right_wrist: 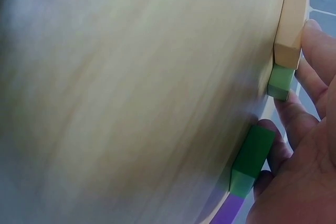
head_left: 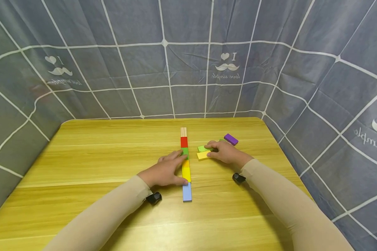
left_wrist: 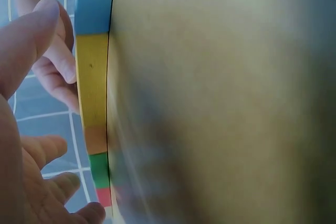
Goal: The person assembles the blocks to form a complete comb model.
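My left hand (head_left: 166, 170) spreads over a straight row of coloured blocks, thumb by the joint of the light blue block (head_left: 187, 194) and the yellow one (head_left: 186, 174), forefinger by the green block (head_left: 185, 151). An orange block (head_left: 186, 163) shows under that hand; a red block (head_left: 184, 142) and a bare-wood block (head_left: 183, 132) extend the row away from me. My right hand (head_left: 224, 152) touches a loose yellow block (head_left: 202, 156) with its thumb. Its fingers rest by a light green block (head_left: 202, 149) and a dark green block (right_wrist: 257, 148), the latter mostly hidden in the head view.
A purple block (head_left: 231, 139) lies beyond my right hand. The wooden table (head_left: 113, 153) meets a grey checked curtain (head_left: 188, 62) at its back and sides. Black wrist cameras (head_left: 154, 198) hang below both sleeves, close to the tabletop.
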A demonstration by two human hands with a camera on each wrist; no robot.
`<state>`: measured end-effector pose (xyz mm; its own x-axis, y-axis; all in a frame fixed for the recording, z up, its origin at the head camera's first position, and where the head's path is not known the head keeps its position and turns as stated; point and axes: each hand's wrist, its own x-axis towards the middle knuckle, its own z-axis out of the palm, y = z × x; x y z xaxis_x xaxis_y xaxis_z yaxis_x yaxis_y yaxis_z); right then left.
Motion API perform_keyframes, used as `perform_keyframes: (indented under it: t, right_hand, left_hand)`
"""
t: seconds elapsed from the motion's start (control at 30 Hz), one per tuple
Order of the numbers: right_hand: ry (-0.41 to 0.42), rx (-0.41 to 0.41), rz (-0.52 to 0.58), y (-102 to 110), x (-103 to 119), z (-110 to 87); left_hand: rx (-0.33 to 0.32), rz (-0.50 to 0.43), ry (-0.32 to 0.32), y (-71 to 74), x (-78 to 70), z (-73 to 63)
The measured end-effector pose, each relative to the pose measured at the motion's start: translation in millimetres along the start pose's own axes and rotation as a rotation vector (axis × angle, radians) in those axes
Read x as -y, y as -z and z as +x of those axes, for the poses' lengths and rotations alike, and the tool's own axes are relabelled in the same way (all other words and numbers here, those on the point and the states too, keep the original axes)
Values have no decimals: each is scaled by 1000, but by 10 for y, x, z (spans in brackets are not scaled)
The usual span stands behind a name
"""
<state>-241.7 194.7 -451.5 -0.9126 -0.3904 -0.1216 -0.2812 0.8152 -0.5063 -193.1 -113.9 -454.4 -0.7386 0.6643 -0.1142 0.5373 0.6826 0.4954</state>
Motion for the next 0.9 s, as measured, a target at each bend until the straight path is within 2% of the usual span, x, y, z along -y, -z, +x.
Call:
perform_keyframes:
  t: [0.7, 0.9]
  right_hand:
    - [3, -14, 6, -8, -15, 9]
    - [4, -15, -2, -14, -29, 17]
  left_hand:
    - [58, -38, 39, 33, 72, 124]
    - [56, -48, 50, 17, 92, 148]
